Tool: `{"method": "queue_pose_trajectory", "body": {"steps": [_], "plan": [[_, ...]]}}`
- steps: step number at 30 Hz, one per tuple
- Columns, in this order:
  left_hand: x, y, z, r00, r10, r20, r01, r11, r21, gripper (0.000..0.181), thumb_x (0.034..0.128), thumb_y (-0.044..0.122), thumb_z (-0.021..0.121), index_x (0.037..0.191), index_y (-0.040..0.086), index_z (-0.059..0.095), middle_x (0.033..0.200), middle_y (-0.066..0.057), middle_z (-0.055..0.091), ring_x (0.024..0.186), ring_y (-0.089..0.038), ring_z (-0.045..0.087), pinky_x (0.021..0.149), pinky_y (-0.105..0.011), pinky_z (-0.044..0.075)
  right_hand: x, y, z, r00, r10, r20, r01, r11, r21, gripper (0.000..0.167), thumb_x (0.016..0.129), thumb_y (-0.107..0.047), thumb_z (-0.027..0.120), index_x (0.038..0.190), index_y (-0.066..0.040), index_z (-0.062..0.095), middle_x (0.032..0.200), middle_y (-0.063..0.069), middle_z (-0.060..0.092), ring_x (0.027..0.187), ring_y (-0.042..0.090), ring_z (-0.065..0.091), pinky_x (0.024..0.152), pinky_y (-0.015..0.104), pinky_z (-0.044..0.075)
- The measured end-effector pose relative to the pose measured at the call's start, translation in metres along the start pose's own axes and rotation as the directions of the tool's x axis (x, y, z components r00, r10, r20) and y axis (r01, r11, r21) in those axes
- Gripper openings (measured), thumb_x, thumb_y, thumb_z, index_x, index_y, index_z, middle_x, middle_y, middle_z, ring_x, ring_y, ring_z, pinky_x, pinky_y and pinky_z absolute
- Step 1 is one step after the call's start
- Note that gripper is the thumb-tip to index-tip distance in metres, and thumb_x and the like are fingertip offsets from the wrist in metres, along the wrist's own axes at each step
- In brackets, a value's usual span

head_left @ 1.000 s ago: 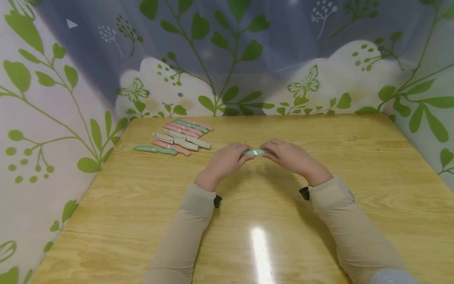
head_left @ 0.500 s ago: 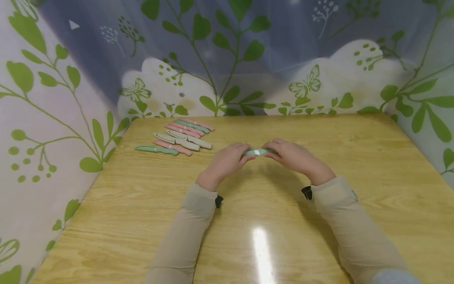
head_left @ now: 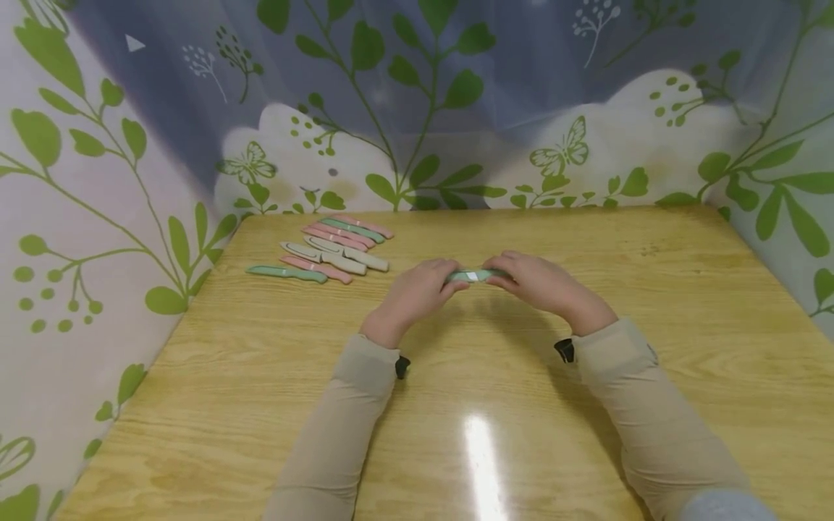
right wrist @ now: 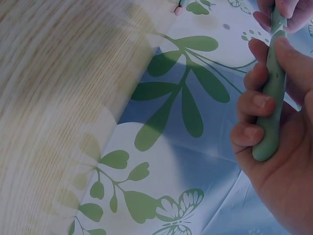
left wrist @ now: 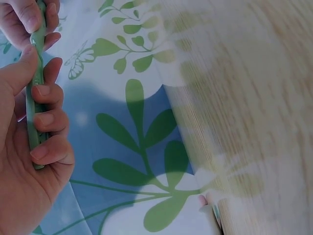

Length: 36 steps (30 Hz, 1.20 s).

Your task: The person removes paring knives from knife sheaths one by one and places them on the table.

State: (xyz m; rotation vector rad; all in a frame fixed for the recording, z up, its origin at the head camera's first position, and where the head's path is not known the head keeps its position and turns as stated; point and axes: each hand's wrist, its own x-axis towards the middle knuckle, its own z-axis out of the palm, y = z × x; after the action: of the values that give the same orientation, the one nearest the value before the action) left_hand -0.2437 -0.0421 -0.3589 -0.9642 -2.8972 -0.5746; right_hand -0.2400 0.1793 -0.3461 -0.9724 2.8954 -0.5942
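Note:
Held level between both hands above the table is a green knife (head_left: 473, 276) with a pale label near its middle. My left hand (head_left: 417, 293) grips the sheathed blade end, fingers curled round the green sheath (left wrist: 33, 137) in the left wrist view. The right hand (head_left: 541, 289) is wrapped round the smooth, round-ended handle (right wrist: 270, 132), its thumb lying along it in the right wrist view. The two hands are close together, a short stretch of knife showing between them. No bare blade is visible.
To the left on the wooden table (head_left: 260, 376) lie several more knives in a loose row: a green knife (head_left: 287, 273) in front, beige knives (head_left: 326, 257), and pink knives (head_left: 335, 237) behind. A leaf-patterned cloth (head_left: 436, 108) stands along the table's back and sides.
Both hands keep their grip on the green knife with almost no movement. The view has shifted very slightly; the row of knives lies as before.

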Motion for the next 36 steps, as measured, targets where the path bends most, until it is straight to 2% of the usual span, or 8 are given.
{"method": "queue_pose_trajectory", "body": {"steps": [14, 21, 27, 36], "plan": [[0.0010, -0.0030, 0.0036, 1.000, 0.006, -0.006, -0.006, 1.000, 0.003, 0.033, 0.0989, 0.038, 0.052, 0.116, 0.012, 0.063, 0.096, 0.001, 0.066, 0.077, -0.012, 0.055, 0.070, -0.028, 0.048, -0.0020, 0.0027, 0.0005, 1.000, 0.003, -0.008, -0.003, 1.000, -0.005, 0.024, 0.099, -0.020, 0.056, 0.118, -0.006, 0.062, 0.099, 0.007, 0.062, 0.077, 0.016, 0.053, 0.069, 0.034, 0.047], [-0.0001, -0.0021, 0.0036, 1.000, -0.021, 0.017, 0.021, 0.999, -0.027, 0.031, 0.0992, 0.037, 0.052, 0.114, 0.013, 0.063, 0.095, 0.001, 0.065, 0.076, -0.013, 0.054, 0.069, -0.028, 0.046, -0.0028, 0.0032, 0.0004, 1.000, 0.006, 0.010, -0.007, 1.000, 0.014, 0.025, 0.099, -0.019, 0.055, 0.119, -0.004, 0.061, 0.100, 0.008, 0.062, 0.077, 0.015, 0.054, 0.070, 0.034, 0.048], [-0.0002, -0.0047, 0.0060, 1.000, -0.020, 0.022, 0.021, 0.999, -0.025, 0.034, 0.0988, 0.039, 0.051, 0.115, 0.012, 0.063, 0.100, 0.000, 0.067, 0.080, -0.013, 0.056, 0.072, -0.029, 0.049, -0.0039, 0.0057, 0.0021, 1.000, 0.000, 0.010, 0.000, 1.000, 0.018, 0.025, 0.099, -0.019, 0.056, 0.119, -0.004, 0.061, 0.098, 0.008, 0.061, 0.075, 0.015, 0.051, 0.069, 0.034, 0.046], [0.0028, -0.0054, 0.0029, 0.999, -0.015, 0.036, 0.017, 0.997, -0.077, 0.030, 0.0985, 0.033, 0.055, 0.116, 0.010, 0.063, 0.102, -0.002, 0.067, 0.082, -0.014, 0.056, 0.077, -0.031, 0.048, -0.0025, 0.0073, -0.0010, 1.000, 0.004, 0.019, -0.005, 1.000, 0.026, 0.027, 0.100, -0.020, 0.055, 0.120, -0.004, 0.061, 0.099, 0.009, 0.061, 0.076, 0.015, 0.052, 0.071, 0.035, 0.047]]}}
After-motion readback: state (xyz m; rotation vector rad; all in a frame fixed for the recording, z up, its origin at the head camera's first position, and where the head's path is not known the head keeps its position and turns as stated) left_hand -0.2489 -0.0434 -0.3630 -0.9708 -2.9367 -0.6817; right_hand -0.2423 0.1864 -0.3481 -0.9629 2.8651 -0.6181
